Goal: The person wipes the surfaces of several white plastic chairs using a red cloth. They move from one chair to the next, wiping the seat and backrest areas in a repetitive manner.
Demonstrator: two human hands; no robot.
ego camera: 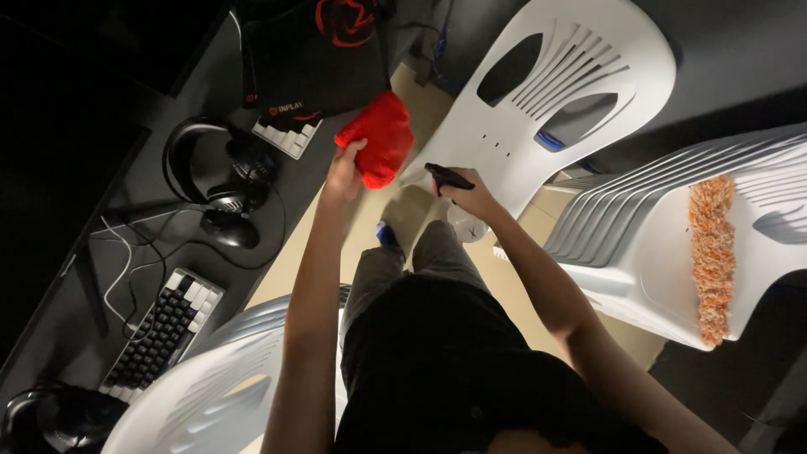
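My left hand [343,172] grips a bright red fluffy cloth [378,139] and holds it up beside the edge of the dark desk [160,109]. A small black object [447,177], long and slim, sits in my right hand [471,195], which hovers just in front of a white plastic chair [546,92]. The two hands are close together, roughly a hand's width apart. Below them my grey trousers and a shoe with blue on it show above the tan floor.
On the desk lie black headphones [206,168], a black mouse [229,229], a black-and-white keyboard [164,332], cables and a dark mouse pad [315,59]. A stack of white chairs [656,235] at right carries an orange fringed mop pad [713,252]. Another white chair [210,387] stands at lower left.
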